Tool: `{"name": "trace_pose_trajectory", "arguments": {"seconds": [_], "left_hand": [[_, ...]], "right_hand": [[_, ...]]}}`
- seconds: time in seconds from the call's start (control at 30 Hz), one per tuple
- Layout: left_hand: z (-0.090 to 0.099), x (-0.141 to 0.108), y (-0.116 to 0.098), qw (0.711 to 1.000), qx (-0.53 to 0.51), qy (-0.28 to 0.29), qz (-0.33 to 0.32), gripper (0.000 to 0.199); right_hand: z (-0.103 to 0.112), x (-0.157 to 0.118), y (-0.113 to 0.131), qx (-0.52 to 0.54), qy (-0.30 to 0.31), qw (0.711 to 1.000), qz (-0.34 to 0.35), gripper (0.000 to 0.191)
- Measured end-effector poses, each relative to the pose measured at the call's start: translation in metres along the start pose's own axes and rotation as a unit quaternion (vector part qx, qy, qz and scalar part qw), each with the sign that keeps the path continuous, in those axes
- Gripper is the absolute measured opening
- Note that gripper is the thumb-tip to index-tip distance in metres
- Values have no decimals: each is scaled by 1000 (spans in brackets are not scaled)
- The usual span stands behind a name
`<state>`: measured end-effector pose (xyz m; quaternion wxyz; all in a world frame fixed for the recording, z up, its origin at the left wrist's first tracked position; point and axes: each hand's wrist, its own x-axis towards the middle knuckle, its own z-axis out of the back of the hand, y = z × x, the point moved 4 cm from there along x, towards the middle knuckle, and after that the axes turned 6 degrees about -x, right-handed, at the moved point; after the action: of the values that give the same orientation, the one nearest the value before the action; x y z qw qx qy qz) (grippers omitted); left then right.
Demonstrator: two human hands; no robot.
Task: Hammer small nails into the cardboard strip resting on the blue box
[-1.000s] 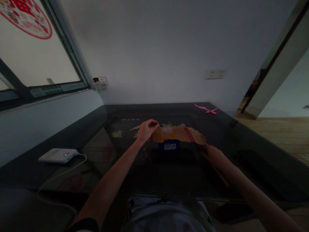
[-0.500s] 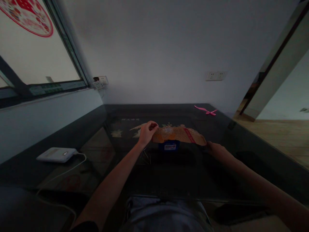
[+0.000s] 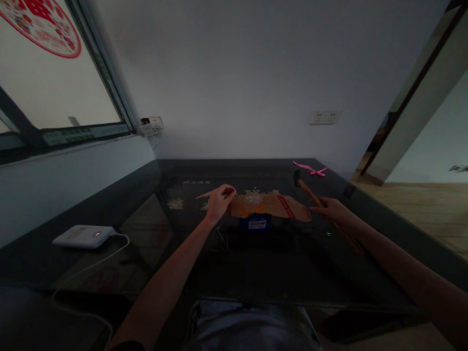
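Observation:
My right hand [image 3: 331, 210] is closed around the wooden handle of a hammer [image 3: 309, 189], its dark head raised over the table to the upper left of the hand. My left hand [image 3: 220, 201] is pinched at the left end of a tan, patterned, insole-shaped piece [image 3: 268, 205] with a red band. What lies between those fingertips is too small to make out. The tan piece rests across a blue container [image 3: 255, 222] with a white label. Several thin metal pins, perhaps nails [image 3: 220, 239], lie near my left forearm.
All this is on a dark, glossy table [image 3: 256, 273]. A white power bank [image 3: 85, 236] with a cable lies at the left. A pink ribbon [image 3: 310, 168] lies at the back right. Behind stands a wall with a socket [image 3: 325, 117]; a window is at the left.
My right hand, low beside the tan piece's right end before, has risen slightly and now shows the hammer lifted. My left hand stays at the left end, hardly moved.

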<state>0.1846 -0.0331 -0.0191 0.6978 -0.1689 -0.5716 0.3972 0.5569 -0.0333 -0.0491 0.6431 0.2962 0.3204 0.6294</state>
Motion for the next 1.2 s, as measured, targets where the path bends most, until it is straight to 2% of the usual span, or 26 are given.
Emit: {"name": "trace_pose_trajectory", "arguments": {"seconds": [0.13, 0.3, 0.43, 0.63, 0.9, 1.03, 1.2], "left_hand": [[-1, -1, -2, 1000, 1, 4, 5, 7], [-1, -1, -3, 1000, 3, 3, 5, 6], [-1, -1, -4, 1000, 2, 3, 11, 7], [-4, -4, -7, 1000, -5, 17, 10, 7], [-8, -8, -16, 999, -12, 29, 3, 8], [-10, -10, -16, 999, 1, 37, 1, 9], [-15, -12, -16, 999, 5, 48, -8, 8]], "right_hand": [[9, -9, 26, 162, 12, 986, 28, 40], [12, -23, 54, 262, 38, 963, 51, 35], [0, -42, 68, 266, 79, 958, 75, 34], [-26, -63, 76, 262, 104, 958, 46, 35], [-62, -71, 102, 316, 119, 932, 130, 31], [-74, -68, 95, 341, 104, 920, 164, 32], [-75, -67, 84, 327, 83, 923, 182, 29]]}}
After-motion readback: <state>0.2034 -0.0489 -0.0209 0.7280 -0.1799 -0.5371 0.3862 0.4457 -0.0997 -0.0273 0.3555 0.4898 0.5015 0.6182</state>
